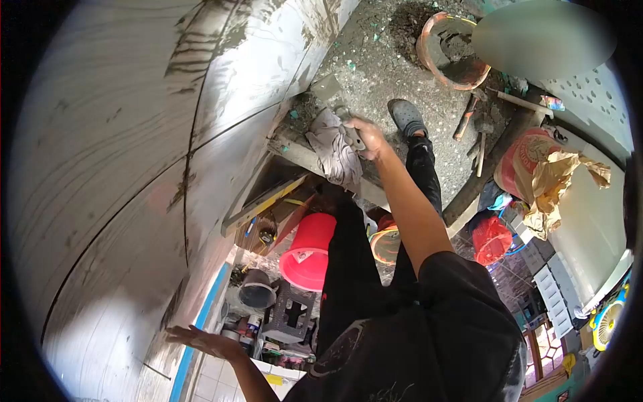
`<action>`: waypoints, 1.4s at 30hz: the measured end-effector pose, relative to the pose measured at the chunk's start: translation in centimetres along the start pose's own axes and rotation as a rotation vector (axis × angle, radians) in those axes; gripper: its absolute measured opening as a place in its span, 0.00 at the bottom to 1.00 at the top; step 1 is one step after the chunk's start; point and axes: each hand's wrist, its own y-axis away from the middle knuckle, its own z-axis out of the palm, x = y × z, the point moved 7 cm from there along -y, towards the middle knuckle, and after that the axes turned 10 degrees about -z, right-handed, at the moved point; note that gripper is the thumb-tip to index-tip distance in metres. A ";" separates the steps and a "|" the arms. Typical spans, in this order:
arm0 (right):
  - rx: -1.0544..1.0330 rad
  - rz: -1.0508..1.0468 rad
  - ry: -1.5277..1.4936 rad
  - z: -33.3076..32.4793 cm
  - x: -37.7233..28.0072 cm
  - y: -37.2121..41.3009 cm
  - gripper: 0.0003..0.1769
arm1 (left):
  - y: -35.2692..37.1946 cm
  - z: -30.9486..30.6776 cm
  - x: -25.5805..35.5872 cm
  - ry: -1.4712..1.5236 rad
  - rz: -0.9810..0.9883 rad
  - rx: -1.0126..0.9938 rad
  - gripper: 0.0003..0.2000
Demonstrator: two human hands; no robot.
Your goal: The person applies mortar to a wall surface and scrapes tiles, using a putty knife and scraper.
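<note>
My right hand (pixel 368 137) is closed around a flat grey piece with a dark hole in it (pixel 353 137), right up against a crumpled, dirty pale cloth (pixel 333 149). I cannot tell what kind of thing the grey piece is. The cloth hangs over the edge of a rough cement ledge (pixel 301 155) at the foot of the tiled wall (pixel 234 87). Low on the left, my left hand (pixel 209 343) is stretched out with straight fingers close to the wall, holding nothing.
A mortar-smeared bucket (pixel 429 57) stands on the rough floor near hammers (pixel 467 115). A red bucket (pixel 308 258) and a dark pot (pixel 256 289) sit below the ledge. At right are a torn paper sack (pixel 526 157) and a red bag (pixel 491 240). A grey clog (pixel 406 117) shows ahead.
</note>
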 end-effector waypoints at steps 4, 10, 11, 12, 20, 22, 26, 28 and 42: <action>0.034 -0.054 0.334 0.2 -3.4 -3.1 0.11 | 5.1 2.8 1.0 1.311 -0.291 -0.542 0.28; 0.114 -0.110 0.494 3.5 -10.2 -5.5 0.08 | 17.5 9.4 1.5 0.913 0.168 -1.042 0.29; 0.127 -0.130 0.455 4.5 -10.6 -5.6 0.08 | 20.0 12.0 0.4 0.855 0.264 -1.063 0.28; 0.137 -0.170 0.434 5.7 -10.7 -6.0 0.09 | 21.2 12.5 -0.1 0.844 0.321 -1.101 0.27; 0.172 -0.579 0.617 12.3 -8.8 -3.2 0.12 | 22.9 12.0 1.9 0.842 0.396 -1.268 0.22; 0.117 -0.521 0.501 8.5 -6.9 -2.8 0.13 | 22.6 12.4 2.3 0.835 0.370 -1.323 0.21; 0.228 -0.249 0.475 1.1 -7.8 -5.6 0.15 | 22.9 12.0 3.3 0.966 0.240 -1.450 0.21; 0.206 -0.568 0.736 1.0 -10.7 -7.7 0.16 | 23.0 11.3 4.1 1.090 0.266 -1.500 0.20; 0.287 -0.417 0.411 4.1 -8.5 -7.3 0.13 | 24.5 10.6 3.2 0.899 -0.005 -1.673 0.19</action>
